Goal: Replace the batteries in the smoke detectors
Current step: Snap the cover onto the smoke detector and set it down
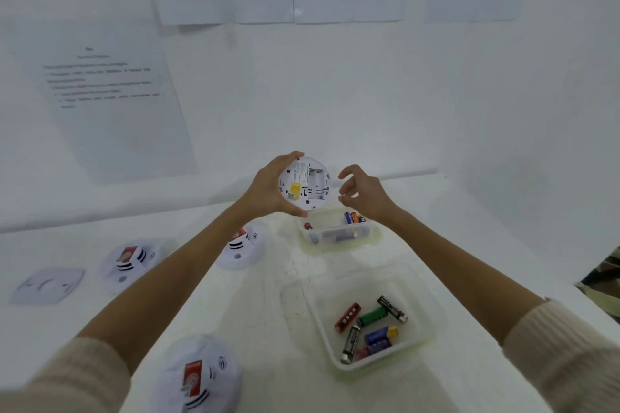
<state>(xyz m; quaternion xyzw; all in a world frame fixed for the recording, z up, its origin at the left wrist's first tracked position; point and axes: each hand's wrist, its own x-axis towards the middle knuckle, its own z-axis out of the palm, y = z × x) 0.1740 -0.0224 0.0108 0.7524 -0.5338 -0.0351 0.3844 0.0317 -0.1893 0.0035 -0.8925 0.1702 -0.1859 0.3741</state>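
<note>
My left hand (268,188) grips a round white smoke detector (307,184) held up above the table, its back side facing me with a yellow label and a battery bay that looks bare. My right hand (360,193) hovers just right of the detector, fingers loosely curled, holding nothing and not touching it. Below it a far clear tray (339,243) holds a few batteries. A nearer clear tray (325,332) holds several loose batteries (372,329) in red, green, black and blue.
Three more white smoke detectors lie face up on the white table: one at the middle (240,250), one to the left (129,261), one near me (198,375). A detached square white plate (47,285) lies far left. Printed sheets hang on the wall behind.
</note>
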